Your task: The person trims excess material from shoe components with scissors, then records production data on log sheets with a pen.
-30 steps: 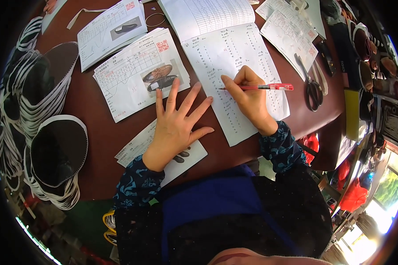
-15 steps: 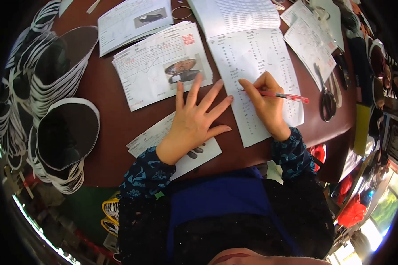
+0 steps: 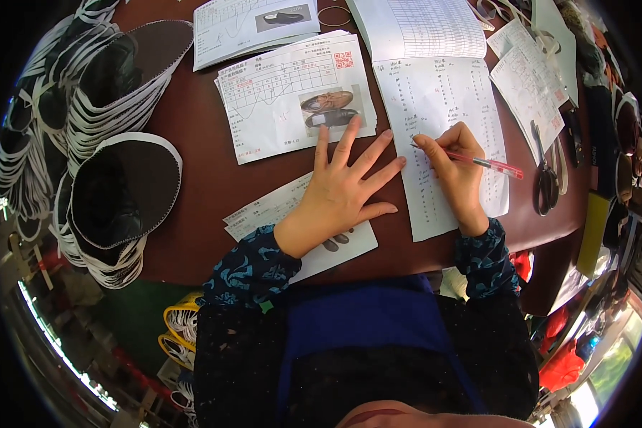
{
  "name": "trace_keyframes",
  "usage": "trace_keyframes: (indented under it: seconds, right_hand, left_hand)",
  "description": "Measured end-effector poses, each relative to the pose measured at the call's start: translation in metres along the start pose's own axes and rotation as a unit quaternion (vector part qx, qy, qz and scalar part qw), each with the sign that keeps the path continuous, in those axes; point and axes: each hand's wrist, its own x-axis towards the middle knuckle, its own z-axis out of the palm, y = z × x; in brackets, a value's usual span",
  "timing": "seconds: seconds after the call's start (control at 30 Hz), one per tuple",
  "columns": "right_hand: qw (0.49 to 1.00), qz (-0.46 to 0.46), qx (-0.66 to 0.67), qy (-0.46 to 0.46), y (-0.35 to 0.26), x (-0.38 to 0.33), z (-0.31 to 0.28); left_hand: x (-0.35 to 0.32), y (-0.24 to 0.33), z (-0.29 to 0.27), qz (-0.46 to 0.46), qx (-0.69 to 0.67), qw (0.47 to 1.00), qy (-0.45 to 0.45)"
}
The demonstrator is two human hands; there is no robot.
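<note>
My right hand (image 3: 455, 171) grips a red pen (image 3: 486, 163), its tip on the left part of a white ruled sheet (image 3: 471, 100) full of handwriting. My left hand (image 3: 344, 187) lies flat with the fingers spread on the brown table (image 3: 192, 185). Its fingertips reach a printed form (image 3: 278, 100) with shoe pictures, and its palm rests over a smaller form (image 3: 271, 210).
Stacks of dark shoe pieces with white edges (image 3: 114, 192) fill the left side of the table. Black scissors (image 3: 547, 178) lie right of the ruled sheet. More printed papers (image 3: 253, 25) lie at the far edge, and further sheets (image 3: 528, 78) at the right.
The view has shifted, so papers and hands sit lower in the picture. My right hand with the pen has moved slightly left on the sheet. My left hand stays flat.
</note>
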Motion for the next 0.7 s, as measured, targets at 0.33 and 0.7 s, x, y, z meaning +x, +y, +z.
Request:
trace_keyframes:
  seconds: [0.33,0.7]
  right_hand:
    - [0.999,-0.026,0.045,0.014,0.0072,0.0010,0.0005]
    - [0.999,-0.011,0.031,0.015,0.0009,-0.0008,-0.0027]
  left_hand:
    - [-0.0008,0.0008,0.0004,-0.006,-0.004,1.000,-0.006]
    - [0.0012,0.0023,0.0025,-0.004,-0.004,1.000,-0.001]
